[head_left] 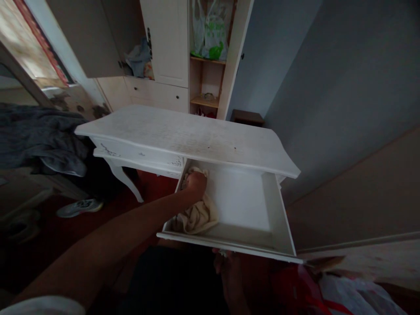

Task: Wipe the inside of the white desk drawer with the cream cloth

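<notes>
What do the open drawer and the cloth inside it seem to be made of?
Drawer: probably wood or board, painted white; flat, rigid panels suggest it, though no grain shows.
Cloth: soft fabric, beige and matte, judging by its loose folds; the fibre can't be told.

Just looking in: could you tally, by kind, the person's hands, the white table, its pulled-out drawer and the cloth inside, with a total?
Hands: 2 (left hand at the cloth, right hand below the drawer front)
Pulled-out drawer: 1
Bunched cloth: 1, as far as shows
White table: 1
Total: 5
</notes>
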Tool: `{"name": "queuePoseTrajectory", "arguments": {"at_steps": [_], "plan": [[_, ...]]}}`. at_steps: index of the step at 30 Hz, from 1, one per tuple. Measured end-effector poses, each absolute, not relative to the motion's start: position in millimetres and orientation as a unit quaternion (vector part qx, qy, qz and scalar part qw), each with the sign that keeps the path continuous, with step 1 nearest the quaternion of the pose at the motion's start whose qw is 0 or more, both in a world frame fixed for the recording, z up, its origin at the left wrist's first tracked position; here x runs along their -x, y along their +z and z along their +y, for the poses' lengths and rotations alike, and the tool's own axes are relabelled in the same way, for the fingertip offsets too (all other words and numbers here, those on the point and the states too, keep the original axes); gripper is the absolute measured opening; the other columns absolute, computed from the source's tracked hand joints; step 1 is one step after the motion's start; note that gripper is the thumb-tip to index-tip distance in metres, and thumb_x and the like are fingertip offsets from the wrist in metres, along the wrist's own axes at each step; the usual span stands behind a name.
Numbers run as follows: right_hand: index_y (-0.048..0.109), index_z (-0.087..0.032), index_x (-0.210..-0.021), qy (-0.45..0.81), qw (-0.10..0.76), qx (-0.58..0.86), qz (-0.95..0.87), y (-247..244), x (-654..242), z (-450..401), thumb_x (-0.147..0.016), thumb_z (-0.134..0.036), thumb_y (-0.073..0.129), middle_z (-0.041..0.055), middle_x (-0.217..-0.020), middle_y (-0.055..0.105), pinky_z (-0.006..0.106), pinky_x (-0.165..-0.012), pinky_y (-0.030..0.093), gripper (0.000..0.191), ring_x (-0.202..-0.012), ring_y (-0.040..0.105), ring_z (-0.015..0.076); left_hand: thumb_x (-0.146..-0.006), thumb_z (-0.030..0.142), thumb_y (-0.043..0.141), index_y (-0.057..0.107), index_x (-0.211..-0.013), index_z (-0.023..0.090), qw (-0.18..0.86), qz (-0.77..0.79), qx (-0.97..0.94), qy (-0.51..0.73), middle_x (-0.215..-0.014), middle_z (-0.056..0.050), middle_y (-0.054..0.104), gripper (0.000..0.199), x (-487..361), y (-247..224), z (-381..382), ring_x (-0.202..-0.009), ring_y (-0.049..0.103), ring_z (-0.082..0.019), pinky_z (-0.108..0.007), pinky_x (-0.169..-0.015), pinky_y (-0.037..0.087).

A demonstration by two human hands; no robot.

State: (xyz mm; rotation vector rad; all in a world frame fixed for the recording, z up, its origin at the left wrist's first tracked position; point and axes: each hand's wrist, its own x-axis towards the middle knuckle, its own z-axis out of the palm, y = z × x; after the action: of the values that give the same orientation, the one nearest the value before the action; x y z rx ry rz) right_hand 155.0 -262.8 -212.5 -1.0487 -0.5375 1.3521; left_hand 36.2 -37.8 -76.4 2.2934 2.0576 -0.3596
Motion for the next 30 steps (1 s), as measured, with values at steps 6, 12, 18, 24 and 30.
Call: {"name": "queuePoseTrajectory", "arguments": {"at_steps": [6, 12, 18, 24, 30], "plan": [[0.069, -0.017, -0.075, 0.584, 0.601, 0.478, -0.263, -209.8, -158.5, -260.1, -0.078, -0.053, 0.067, 0.0059, -0.073, 0.072, 0.024, -0.041, 0.037, 0.036, -0.043, 0.044, 0.0092, -0.085, -0.001, 0.038, 0.07, -0.105, 0.001, 0.01, 0.644, -0.75, -0.147, -0.107, -0.027, 0.067, 0.038, -32.1, -77.0, -65.9, -0.1, 0.065, -0.034, -0.042, -0.066, 0.056], [0.069, -0.017, -0.076, 0.586, 0.601, 0.489, -0.239, -202.1, -155.7, -260.5, -0.073, -0.055, 0.07, 0.0048, -0.071, 0.07, 0.024, -0.039, 0.039, 0.038, -0.044, 0.048, 0.0103, -0.089, 0.02, 0.053, 0.072, -0.105, 0.007, -0.011, 0.526, -0.83, -0.184, -0.112, -0.027, 0.065, 0.028, -17.3, -59.6, -94.7, -0.107, 0.06, -0.037, -0.048, -0.081, 0.05], [0.067, -0.018, -0.07, 0.592, 0.601, 0.482, -0.237, -200.5, -154.5, -258.7, -0.075, -0.052, 0.069, 0.0034, -0.065, 0.067, 0.023, -0.039, 0.038, 0.035, -0.045, 0.047, 0.0107, -0.085, 0.071, 0.038, 0.071, -0.109, 0.014, 0.158, 0.448, -0.854, -0.212, -0.115, -0.022, 0.068, 0.07, -1.3, -32.5, -124.7, -0.101, 0.066, -0.037, -0.049, -0.086, 0.049], [0.065, -0.018, -0.066, 0.603, 0.591, 0.49, -0.217, -200.6, -153.5, -257.1, -0.069, -0.056, 0.072, 0.004, -0.066, 0.067, 0.022, -0.038, 0.036, 0.039, -0.045, 0.049, 0.0112, -0.071, 0.066, 0.061, 0.046, -0.141, 0.017, 0.267, 0.384, -0.842, -0.268, -0.145, -0.023, 0.047, 0.086, 6.2, -15.4, -118.5, -0.119, 0.058, -0.037, -0.047, -0.095, 0.047], [0.066, -0.018, -0.066, 0.595, 0.597, 0.492, -0.218, -205.2, -153.9, -257.7, -0.07, -0.053, 0.073, 0.0042, -0.065, 0.067, 0.022, -0.037, 0.035, 0.036, -0.045, 0.049, 0.0115, -0.073, 0.059, 0.063, 0.042, -0.141, 0.017, 0.258, 0.423, -0.845, -0.202, -0.132, -0.022, 0.057, 0.083, 13.0, -42.8, -115.1, -0.111, 0.062, -0.037, -0.05, -0.089, 0.051]]}}
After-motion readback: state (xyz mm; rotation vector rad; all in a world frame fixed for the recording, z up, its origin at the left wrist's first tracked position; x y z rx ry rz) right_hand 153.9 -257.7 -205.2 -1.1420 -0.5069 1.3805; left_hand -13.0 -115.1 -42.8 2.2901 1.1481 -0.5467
